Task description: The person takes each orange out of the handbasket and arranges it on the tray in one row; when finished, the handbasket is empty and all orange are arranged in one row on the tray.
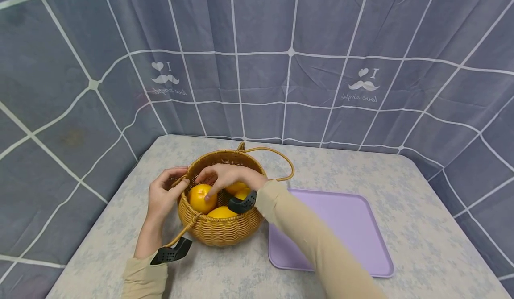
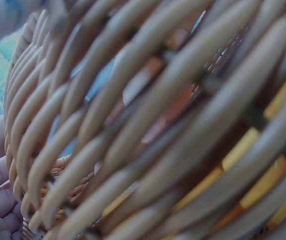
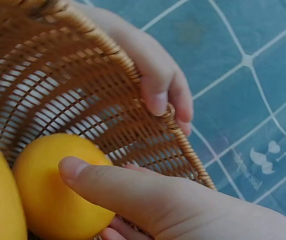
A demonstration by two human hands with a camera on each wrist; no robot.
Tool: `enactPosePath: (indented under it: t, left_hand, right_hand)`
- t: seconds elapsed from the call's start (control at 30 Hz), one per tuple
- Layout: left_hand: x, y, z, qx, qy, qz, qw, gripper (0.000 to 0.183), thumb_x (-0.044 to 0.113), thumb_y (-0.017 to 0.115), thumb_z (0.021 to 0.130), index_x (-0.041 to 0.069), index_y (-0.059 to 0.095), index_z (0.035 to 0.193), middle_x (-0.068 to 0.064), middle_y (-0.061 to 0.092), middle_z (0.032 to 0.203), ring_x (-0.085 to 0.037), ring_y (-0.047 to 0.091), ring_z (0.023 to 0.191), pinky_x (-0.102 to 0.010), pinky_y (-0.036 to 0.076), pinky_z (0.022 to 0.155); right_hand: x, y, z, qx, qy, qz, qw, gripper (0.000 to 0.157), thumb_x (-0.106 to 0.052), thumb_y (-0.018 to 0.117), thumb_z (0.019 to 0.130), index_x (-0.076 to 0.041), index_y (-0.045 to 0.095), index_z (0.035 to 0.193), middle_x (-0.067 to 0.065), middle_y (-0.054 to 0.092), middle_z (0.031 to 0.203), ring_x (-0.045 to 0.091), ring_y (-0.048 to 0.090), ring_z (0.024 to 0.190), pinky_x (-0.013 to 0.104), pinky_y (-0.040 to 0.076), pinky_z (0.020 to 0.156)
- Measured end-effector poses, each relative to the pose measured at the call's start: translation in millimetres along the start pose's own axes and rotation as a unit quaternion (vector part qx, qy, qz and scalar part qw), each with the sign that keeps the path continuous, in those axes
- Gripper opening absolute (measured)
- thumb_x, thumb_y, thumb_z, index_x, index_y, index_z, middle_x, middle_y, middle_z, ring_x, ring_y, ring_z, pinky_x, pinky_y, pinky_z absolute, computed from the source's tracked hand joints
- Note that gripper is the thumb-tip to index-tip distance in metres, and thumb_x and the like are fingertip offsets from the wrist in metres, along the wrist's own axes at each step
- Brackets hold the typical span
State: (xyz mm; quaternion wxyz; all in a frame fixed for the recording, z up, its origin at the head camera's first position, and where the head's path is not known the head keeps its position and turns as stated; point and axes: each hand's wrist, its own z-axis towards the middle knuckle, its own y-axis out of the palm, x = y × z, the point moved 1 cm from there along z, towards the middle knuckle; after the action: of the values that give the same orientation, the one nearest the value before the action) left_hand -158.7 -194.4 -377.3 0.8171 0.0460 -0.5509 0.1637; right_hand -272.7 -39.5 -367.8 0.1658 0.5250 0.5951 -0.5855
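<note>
A round wicker basket point(image 1: 225, 234) stands on the table with several oranges in it. At its left rim my left hand point(image 1: 160, 196) grips the edge, thumb on the rim and fingers outside. My right hand point(image 1: 229, 175) reaches into the basket over the far side and holds the leftmost orange point(image 1: 198, 197). In the right wrist view its thumb lies on top of that orange point(image 3: 48, 195), with fingers partly hidden behind and below. Close woven strands point(image 2: 147, 125) fill the left wrist view, and yellow fruit shows through the gaps.
A light purple tray point(image 1: 345, 227) lies right of the basket, partly under my right forearm. One thin handle point(image 1: 291, 165) sticks out at the basket's right; another handle point(image 1: 180, 235) hangs at the front left. A grey-blue gridded curtain point(image 1: 261, 80) stands behind the table.
</note>
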Motion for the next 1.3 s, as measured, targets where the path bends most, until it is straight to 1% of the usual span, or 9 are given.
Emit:
enactPosePath:
  t: [0.2,0.3,0.43,0.53,0.73,0.87,1.03,1.17,1.3]
  left_hand:
    - [0.1,0.0,0.0,-0.001,-0.004,0.004,1.0,0.021,-0.01,0.061,0.083,-0.011,0.062,0.104,-0.002,0.062,0.104,-0.01,0.059,0.087,-0.016,0.048,0.078]
    - [0.5,0.1,0.0,-0.001,-0.003,0.004,1.0,0.021,-0.01,0.061,0.083,-0.012,0.062,0.104,-0.005,0.062,0.105,-0.01,0.059,0.087,-0.016,0.048,0.078]
    - [0.9,0.3,-0.5,-0.001,-0.004,0.007,1.0,0.021,-0.01,0.061,0.083,-0.013,0.061,0.103,-0.009,0.062,0.107,-0.011,0.059,0.088,-0.016,0.048,0.079]
    - [1.0,0.5,-0.8,-0.001,-0.006,0.011,0.9999,0.021,-0.009,0.061,0.083,-0.014,0.061,0.104,-0.011,0.062,0.109,-0.011,0.059,0.089,-0.015,0.048,0.079]
    - [1.3,0.4,-0.6,-0.001,-0.006,0.014,0.9999,0.021,-0.009,0.061,0.084,-0.013,0.061,0.105,-0.015,0.061,0.109,-0.01,0.058,0.091,-0.015,0.047,0.08]
    - [1.1,0.1,-0.6,-0.001,-0.005,0.016,0.9999,0.021,-0.009,0.06,0.084,-0.011,0.062,0.105,-0.019,0.061,0.109,-0.01,0.058,0.092,-0.015,0.047,0.081]
    - [0.9,0.2,-0.8,-0.004,0.001,0.01,0.9999,0.022,-0.01,0.06,0.083,-0.012,0.061,0.105,-0.022,0.06,0.11,-0.01,0.059,0.092,-0.016,0.048,0.081]
    - [0.8,0.4,-1.3,-0.005,0.001,0.001,1.0,0.022,-0.012,0.059,0.083,-0.013,0.061,0.105,-0.022,0.059,0.11,-0.009,0.059,0.092,-0.017,0.049,0.081]
    - [0.5,-0.1,-1.3,-0.003,0.0,0.007,1.0,0.022,-0.011,0.06,0.083,-0.012,0.061,0.105,-0.02,0.06,0.109,-0.01,0.059,0.091,-0.017,0.049,0.08]
  right_hand:
    - [-0.9,3.8,-0.2,-0.012,-0.002,-0.024,1.0,0.064,-0.008,0.078,0.074,-0.011,0.053,0.132,-0.005,0.053,0.129,0.007,0.051,0.108,0.018,0.042,0.09]
    - [-0.4,5.5,-0.7,-0.016,-0.002,-0.05,0.999,0.066,-0.011,0.079,0.073,-0.016,0.052,0.134,-0.007,0.051,0.13,0.006,0.049,0.108,0.018,0.041,0.09]
    - [1.0,7.6,-1.0,-0.02,0.0,-0.074,0.997,0.07,-0.014,0.08,0.074,-0.02,0.049,0.137,-0.004,0.047,0.134,0.008,0.047,0.11,0.02,0.04,0.09]
    - [1.4,8.6,-1.5,-0.026,0.005,-0.077,0.997,0.071,-0.015,0.08,0.074,-0.019,0.045,0.136,-0.001,0.045,0.134,0.009,0.045,0.111,0.02,0.039,0.091]
    - [1.1,9.7,-1.6,-0.028,-0.001,-0.066,0.997,0.061,-0.013,0.079,0.076,-0.014,0.044,0.125,-0.001,0.047,0.128,0.008,0.045,0.11,0.017,0.038,0.092]
    - [0.7,9.6,-1.8,-0.029,0.002,-0.083,0.996,0.064,-0.016,0.079,0.077,-0.014,0.043,0.13,-0.001,0.045,0.131,0.007,0.043,0.114,0.017,0.036,0.094]
    - [-0.3,8.5,-4.5,-0.027,0.02,-0.113,0.993,0.071,-0.023,0.077,0.078,-0.018,0.04,0.139,-0.002,0.042,0.139,0.008,0.041,0.12,0.019,0.036,0.096]
    - [-1.2,7.4,-6.9,-0.019,0.022,-0.129,0.991,0.072,-0.025,0.076,0.079,-0.018,0.04,0.141,0.0,0.042,0.139,0.01,0.042,0.118,0.021,0.037,0.095]
    - [-1.7,5.6,-9.6,-0.007,0.018,-0.138,0.99,0.072,-0.028,0.076,0.079,-0.018,0.041,0.141,0.0,0.044,0.138,0.01,0.043,0.117,0.021,0.038,0.093]
